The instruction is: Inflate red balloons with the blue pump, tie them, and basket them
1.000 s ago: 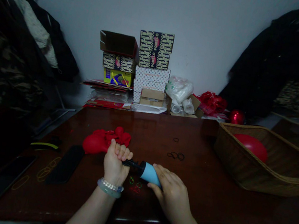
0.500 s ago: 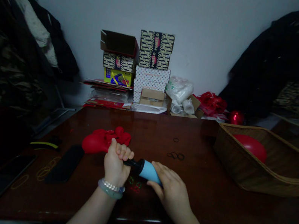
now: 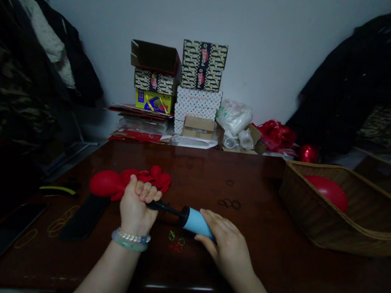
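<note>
My left hand (image 3: 137, 209), with two bracelets on its wrist, is closed round the black end of a balloon pump (image 3: 196, 221). The pump's black rod shows between my left hand and the light blue barrel. Fingers of my right hand (image 3: 229, 245) wrap over that barrel from the right. A small, partly filled red balloon (image 3: 106, 183) sticks out to the left just beyond my left fist; its neck is hidden. Behind the fist lies a pile of limp red balloons (image 3: 160, 180) on the dark table (image 3: 199, 167).
At right stands a wicker basket (image 3: 317, 227) holding a larger red balloon (image 3: 328, 191). Black bands (image 3: 230, 204), small coloured bands (image 3: 176, 241) and yellow rubber bands (image 3: 60, 224) lie on the table. Two dark flat devices, including a phone (image 3: 85, 218), are at left. Stacked boxes (image 3: 200, 87) stand behind.
My left hand has moved left, drawing more of the pump's rod out of the barrel. The small red balloon has shifted left with it. My right hand has barely moved.
</note>
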The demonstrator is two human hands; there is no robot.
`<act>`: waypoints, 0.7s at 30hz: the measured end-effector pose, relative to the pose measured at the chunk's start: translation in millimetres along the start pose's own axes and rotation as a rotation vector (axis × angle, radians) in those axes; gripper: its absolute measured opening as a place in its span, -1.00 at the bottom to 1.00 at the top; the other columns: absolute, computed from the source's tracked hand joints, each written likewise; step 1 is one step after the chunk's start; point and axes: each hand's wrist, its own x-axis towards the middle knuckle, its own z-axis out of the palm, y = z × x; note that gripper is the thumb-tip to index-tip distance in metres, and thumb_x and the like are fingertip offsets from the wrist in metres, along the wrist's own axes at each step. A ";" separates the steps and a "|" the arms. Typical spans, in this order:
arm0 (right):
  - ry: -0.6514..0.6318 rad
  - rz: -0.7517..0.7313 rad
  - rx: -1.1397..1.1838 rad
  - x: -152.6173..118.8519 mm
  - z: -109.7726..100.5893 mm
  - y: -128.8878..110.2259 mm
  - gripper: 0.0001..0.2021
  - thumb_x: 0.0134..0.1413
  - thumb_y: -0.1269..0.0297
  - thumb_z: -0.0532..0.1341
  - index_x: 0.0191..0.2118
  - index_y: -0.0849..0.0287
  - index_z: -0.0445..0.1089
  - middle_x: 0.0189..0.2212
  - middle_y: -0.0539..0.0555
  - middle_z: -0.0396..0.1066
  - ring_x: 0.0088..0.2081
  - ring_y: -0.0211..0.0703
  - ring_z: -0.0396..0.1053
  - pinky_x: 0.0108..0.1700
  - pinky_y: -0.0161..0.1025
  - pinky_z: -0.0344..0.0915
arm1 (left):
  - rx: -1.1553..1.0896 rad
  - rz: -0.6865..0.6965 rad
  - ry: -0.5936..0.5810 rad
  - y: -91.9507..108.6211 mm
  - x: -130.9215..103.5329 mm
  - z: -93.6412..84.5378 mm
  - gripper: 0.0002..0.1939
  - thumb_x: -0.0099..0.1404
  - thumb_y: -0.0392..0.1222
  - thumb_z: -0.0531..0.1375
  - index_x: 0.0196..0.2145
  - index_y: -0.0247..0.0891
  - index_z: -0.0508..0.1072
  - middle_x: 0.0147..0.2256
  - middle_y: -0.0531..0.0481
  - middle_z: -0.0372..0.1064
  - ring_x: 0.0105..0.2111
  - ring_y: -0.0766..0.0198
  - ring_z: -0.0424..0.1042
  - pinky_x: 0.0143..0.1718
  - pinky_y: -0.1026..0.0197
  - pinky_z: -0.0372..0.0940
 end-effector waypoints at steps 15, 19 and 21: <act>-0.002 -0.002 -0.022 -6.0 3.1 1.1 -0.50 0.16 0.19 0.26 0.18 0.19 0.26 0.06 0.16 0.43 0.04 0.02 0.42 0.06 -0.03 0.39 | -0.022 -0.024 -0.010 -5.1 3.7 -5.9 -0.51 0.38 -0.16 0.07 -0.65 -0.23 -0.02 -0.77 0.20 -0.13 -0.77 0.47 -0.07 -0.68 0.33 -0.02; 0.019 -0.007 -0.013 -8.4 9.3 -3.9 -0.49 0.13 0.18 0.28 0.17 0.23 0.28 0.04 0.18 0.45 0.01 0.02 0.44 0.05 -0.05 0.40 | 0.027 -0.051 -0.017 -22.0 -3.6 -4.7 -0.51 0.37 -0.12 0.10 -0.65 -0.24 0.00 -0.76 0.21 -0.12 -0.76 0.47 -0.08 -0.67 0.33 -0.01; 0.028 -0.004 -0.006 -9.6 12.0 -5.8 -0.49 0.12 0.20 0.29 0.16 0.25 0.28 0.04 0.19 0.45 0.00 0.03 0.45 0.05 -0.05 0.40 | 0.051 -0.062 -0.018 -29.9 -7.4 -4.5 -0.51 0.36 -0.11 0.12 -0.65 -0.24 0.01 -0.75 0.20 -0.12 -0.75 0.47 -0.08 -0.66 0.33 0.00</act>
